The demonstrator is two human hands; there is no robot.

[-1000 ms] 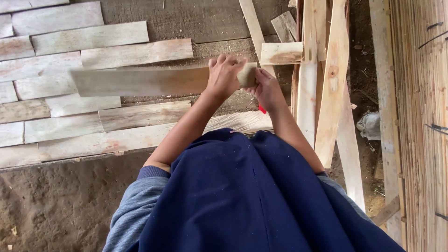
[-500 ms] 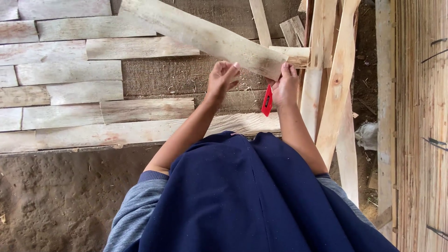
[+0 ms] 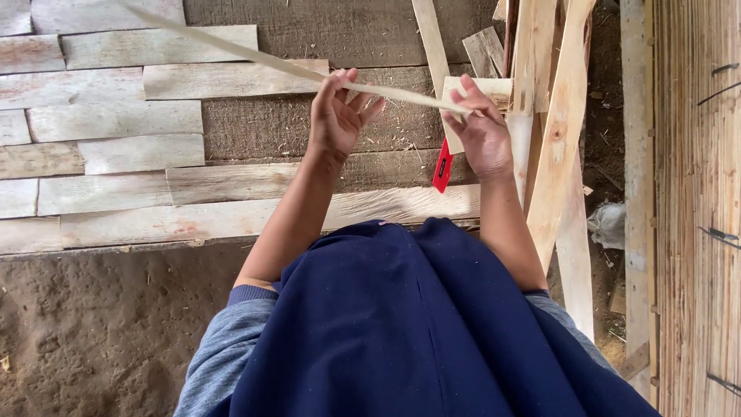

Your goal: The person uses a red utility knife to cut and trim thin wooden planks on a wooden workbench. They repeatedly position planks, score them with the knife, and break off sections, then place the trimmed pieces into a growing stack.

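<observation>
A thin wooden strip (image 3: 255, 60) is pinched edge-on by the left hand (image 3: 336, 116) and right hand (image 3: 482, 131), its long axis running far up-left beyond the left hand.

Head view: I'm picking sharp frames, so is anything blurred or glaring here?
Head view: light is soft and even, with no glare or hard shadows; the thin wooden strip smears faintly toward its far left end, while the left hand, right hand and red tool look sharp.
</observation>
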